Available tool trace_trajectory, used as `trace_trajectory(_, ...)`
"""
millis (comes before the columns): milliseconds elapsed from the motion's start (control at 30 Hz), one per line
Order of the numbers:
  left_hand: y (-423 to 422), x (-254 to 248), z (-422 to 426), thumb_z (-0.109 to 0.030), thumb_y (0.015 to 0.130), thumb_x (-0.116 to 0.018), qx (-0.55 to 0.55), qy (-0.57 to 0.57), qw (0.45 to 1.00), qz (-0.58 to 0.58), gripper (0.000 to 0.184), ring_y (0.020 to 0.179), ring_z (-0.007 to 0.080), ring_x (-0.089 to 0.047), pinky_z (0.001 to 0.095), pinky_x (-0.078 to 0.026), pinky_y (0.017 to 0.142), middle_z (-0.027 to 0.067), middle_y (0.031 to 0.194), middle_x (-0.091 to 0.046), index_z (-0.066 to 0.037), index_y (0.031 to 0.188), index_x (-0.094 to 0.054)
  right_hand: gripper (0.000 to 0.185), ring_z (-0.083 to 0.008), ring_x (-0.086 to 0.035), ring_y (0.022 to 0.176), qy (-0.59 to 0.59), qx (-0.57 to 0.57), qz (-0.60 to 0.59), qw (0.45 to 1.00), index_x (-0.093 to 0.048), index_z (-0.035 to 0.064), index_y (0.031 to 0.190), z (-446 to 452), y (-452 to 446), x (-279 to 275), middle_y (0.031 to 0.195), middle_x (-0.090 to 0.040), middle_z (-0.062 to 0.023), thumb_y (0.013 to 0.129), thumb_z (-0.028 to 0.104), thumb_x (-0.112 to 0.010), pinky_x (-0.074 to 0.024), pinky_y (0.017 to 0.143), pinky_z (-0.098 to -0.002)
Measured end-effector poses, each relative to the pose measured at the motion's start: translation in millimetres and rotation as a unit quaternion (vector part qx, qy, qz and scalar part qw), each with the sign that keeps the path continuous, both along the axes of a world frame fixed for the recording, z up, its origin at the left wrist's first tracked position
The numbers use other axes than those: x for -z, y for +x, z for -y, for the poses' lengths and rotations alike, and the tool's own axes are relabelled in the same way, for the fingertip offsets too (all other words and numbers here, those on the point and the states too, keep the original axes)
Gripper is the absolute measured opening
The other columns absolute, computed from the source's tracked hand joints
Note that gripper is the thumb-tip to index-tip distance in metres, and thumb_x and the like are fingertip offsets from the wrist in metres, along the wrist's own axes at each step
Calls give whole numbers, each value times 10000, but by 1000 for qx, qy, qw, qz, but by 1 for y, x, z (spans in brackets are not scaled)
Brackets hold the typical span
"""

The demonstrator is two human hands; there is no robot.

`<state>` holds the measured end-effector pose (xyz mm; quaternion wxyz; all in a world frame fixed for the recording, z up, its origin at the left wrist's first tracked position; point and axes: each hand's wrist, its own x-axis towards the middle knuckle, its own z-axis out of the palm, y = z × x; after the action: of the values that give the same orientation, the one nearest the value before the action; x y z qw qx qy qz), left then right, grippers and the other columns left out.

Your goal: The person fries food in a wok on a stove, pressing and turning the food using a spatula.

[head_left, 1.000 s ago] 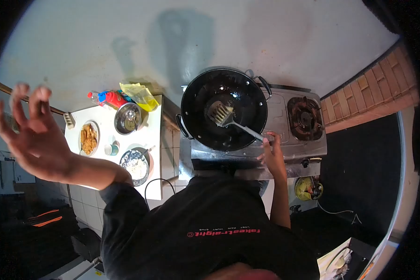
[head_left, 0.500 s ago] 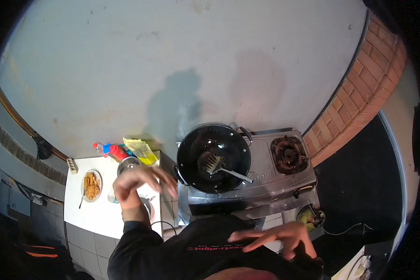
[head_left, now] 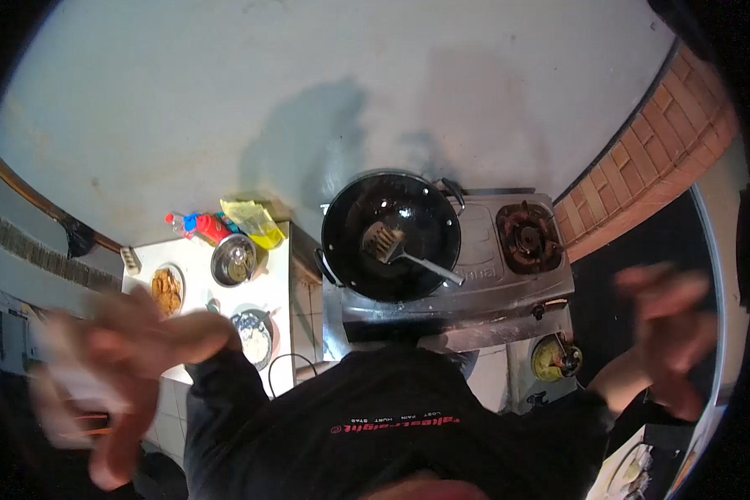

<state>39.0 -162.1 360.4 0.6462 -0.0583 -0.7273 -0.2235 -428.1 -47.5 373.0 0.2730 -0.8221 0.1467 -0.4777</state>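
My left hand point(head_left: 112, 358), blurred by motion, is raised at the far left, its fingers apart and nothing seen in it. On the far right my right hand point(head_left: 673, 333) is also up and blurred, with spread fingers and no object in it. Between them, a black wok point(head_left: 358, 267) stands on the left side of the metal stove point(head_left: 475, 233). A slotted spatula point(head_left: 425, 264) rests in the wok, its handle over the right rim. Neither hand touches the wok or the spatula.
The white table point(head_left: 192, 283) holds a plate of fried food point(head_left: 167, 290), a metal bowl point(head_left: 234, 260), a bowl of white stuff point(head_left: 253, 337), a red bottle point(head_left: 211, 227) and a yellow packet point(head_left: 254, 223). Right are a burner point(head_left: 528, 238) and brick edging point(head_left: 642, 158).
My right hand has let go of the spatula, which now lies in the wok, and has moved out to the right. My left hand dipped over the table, then swung back left. The view has shifted.
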Motion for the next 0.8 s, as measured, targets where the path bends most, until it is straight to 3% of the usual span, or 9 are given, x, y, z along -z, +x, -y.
trace_trajectory(33, 1, -29, 2, -708, 863, -597, 101, -38, 994, -31, 799, 1151, 393, -541, 498, -430, 910, 245, 1276, -569, -97, 1373, -528, 541, -385, -547, 1201, -79, 24, 33, 996, -701, 72, 1006, -2, 7, -23, 1250, -598, -208, 854, 592, -687, -465, 979, -511)
trace_trajectory(67, -2, -59, -9, -708, 863, -597, 92, -33, 995, -34, 799, 1151, 393, -541, 498, -430, 910, 245, 1276, -569, -97, 1373, -528, 539, -384, -547, 1197, -146, 57, 41, 987, -700, 73, 1005, 1, 16, -46, 1247, -597, -206, 855, 591, -685, -465, 975, -510)
trace_trajectory(167, -29, -126, -41, -643, 986, -369, 95, -129, 986, 41, 682, 1458, 421, -239, 676, -242, 1166, 200, 1566, -258, -158, 1465, -372, 531, -379, -546, 1185, -262, 164, 0, 951, -697, 76, 1001, 25, 47, -89, 1237, -595, -201, 859, 588, -680, -463, 966, -507)
trace_trajectory(400, -45, -124, -16, -635, 983, -380, 6, -96, 988, 120, 676, 1432, 416, -255, 666, -251, 1153, 199, 1539, -275, -152, 1455, -377, 513, -366, -545, 1155, -242, 352, -201, 882, -691, 83, 991, 153, 97, -96, 1214, -591, -189, 868, 580, -667, -460, 943, -500)
trace_trajectory(800, -83, -103, 52, -623, 978, -399, -3, -67, 983, 169, 666, 1390, 407, -283, 650, -266, 1130, 196, 1492, -303, -142, 1437, -386, 483, -346, -543, 1105, -143, 432, -252, 854, -680, 94, 975, 196, 73, -45, 1175, -583, -168, 884, 567, -645, -455, 905, -487)
